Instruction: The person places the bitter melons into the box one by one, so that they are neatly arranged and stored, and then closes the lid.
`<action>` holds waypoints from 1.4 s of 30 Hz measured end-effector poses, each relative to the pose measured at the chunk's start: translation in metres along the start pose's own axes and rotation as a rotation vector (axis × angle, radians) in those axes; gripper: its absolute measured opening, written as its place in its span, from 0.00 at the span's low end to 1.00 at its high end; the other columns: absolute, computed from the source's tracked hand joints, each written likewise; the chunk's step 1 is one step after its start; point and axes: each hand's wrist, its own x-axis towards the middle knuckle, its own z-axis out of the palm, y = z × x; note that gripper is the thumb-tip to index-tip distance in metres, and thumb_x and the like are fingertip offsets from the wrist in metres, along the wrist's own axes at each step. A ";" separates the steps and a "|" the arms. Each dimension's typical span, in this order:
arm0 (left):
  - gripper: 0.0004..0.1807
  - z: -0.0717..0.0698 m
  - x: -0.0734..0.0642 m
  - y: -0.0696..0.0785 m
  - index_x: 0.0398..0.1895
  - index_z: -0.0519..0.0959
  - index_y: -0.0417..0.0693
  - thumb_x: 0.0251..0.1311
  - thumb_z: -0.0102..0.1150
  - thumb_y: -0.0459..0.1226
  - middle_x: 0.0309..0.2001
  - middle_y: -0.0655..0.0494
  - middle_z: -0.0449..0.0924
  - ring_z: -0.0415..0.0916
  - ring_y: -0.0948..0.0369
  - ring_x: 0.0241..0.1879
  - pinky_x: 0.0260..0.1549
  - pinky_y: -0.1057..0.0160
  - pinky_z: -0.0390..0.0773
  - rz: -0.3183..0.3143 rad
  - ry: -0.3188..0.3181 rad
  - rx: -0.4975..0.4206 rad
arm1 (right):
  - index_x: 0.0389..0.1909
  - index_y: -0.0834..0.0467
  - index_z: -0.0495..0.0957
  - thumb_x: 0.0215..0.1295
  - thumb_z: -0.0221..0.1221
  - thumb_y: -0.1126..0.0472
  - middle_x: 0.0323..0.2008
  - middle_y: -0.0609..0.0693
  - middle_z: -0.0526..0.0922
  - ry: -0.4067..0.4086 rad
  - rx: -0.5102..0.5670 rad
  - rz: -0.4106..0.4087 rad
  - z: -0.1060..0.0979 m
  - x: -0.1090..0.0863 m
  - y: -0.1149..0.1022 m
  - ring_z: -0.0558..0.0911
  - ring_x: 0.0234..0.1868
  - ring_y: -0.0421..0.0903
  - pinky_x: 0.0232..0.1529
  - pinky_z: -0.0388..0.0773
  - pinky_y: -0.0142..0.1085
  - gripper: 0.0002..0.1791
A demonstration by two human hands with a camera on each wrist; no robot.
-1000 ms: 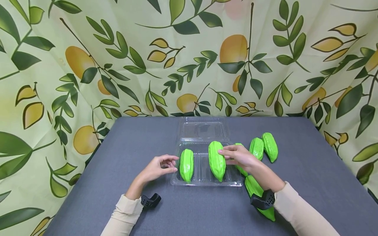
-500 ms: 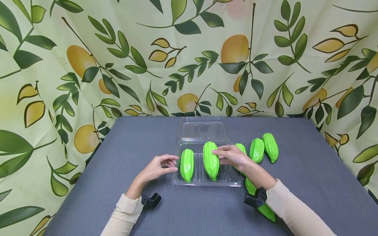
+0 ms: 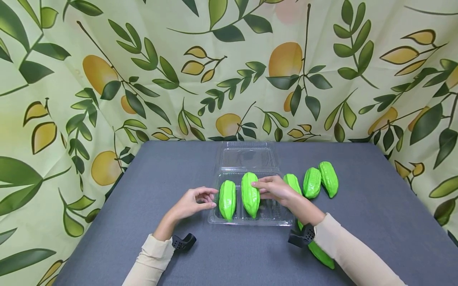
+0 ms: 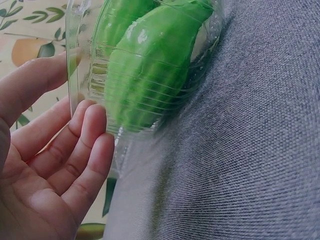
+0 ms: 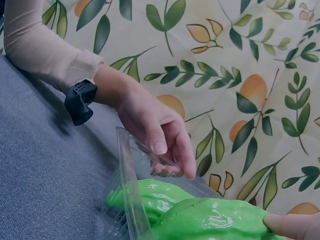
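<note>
A clear plastic clamshell box (image 3: pixel 264 220) lies unfolded on the table, its lid (image 3: pixel 247 157) flat towards the back. One bright green, ridged gourd (image 3: pixel 227 200) rests in its left part. My right hand (image 3: pixel 275 190) grips a second green gourd (image 3: pixel 250 194) over the middle of the box; whether it touches the base cannot be told. In the right wrist view, a fingertip (image 5: pixel 287 225) presses on its end. My left hand (image 3: pixel 195 203) is at the box's left wall with loosely bent fingers, and the left wrist view shows them against or just beside the clear plastic (image 4: pixel 82 75).
Several more green gourds lie to the right: one beside the box (image 3: pixel 292 182), two farther back, a gourd (image 3: pixel 311 182) and its neighbour (image 3: pixel 328 178), and one partly under my right forearm (image 3: pixel 322 254). A leaf-patterned cloth (image 3: pixel 229 79) hangs behind the grey table (image 3: pixel 171 167).
My right hand has moved left with the gourd, from the right part of the box to beside the first gourd. The left hand stays in place.
</note>
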 end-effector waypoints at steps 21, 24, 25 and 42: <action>0.23 0.001 0.001 0.000 0.54 0.75 0.29 0.55 0.65 0.30 0.41 0.32 0.77 0.74 0.73 0.36 0.41 0.75 0.78 -0.004 0.005 -0.005 | 0.61 0.76 0.65 0.66 0.58 0.58 0.42 0.53 0.78 0.021 -0.022 0.079 0.013 0.015 0.009 0.80 0.38 0.42 0.47 0.84 0.38 0.30; 0.23 0.001 0.001 0.000 0.54 0.75 0.29 0.55 0.65 0.30 0.41 0.33 0.77 0.74 0.73 0.36 0.41 0.75 0.78 -0.003 0.006 -0.002 | 0.60 0.76 0.67 0.66 0.58 0.59 0.41 0.54 0.79 0.014 -0.026 0.084 0.014 0.017 0.011 0.80 0.38 0.42 0.47 0.85 0.38 0.29; 0.23 0.001 0.001 0.000 0.54 0.75 0.28 0.55 0.65 0.30 0.41 0.33 0.77 0.74 0.73 0.36 0.41 0.75 0.78 -0.003 0.006 -0.002 | 0.59 0.76 0.67 0.67 0.58 0.59 0.42 0.55 0.79 0.007 -0.029 0.083 0.015 0.017 0.012 0.81 0.38 0.42 0.47 0.85 0.38 0.28; 0.23 0.001 0.001 0.000 0.54 0.75 0.28 0.55 0.65 0.29 0.41 0.32 0.77 0.74 0.73 0.36 0.41 0.75 0.78 -0.009 0.007 -0.004 | 0.57 0.77 0.69 0.65 0.58 0.62 0.40 0.56 0.81 0.007 -0.036 0.078 0.014 0.013 0.012 0.82 0.34 0.41 0.45 0.85 0.39 0.26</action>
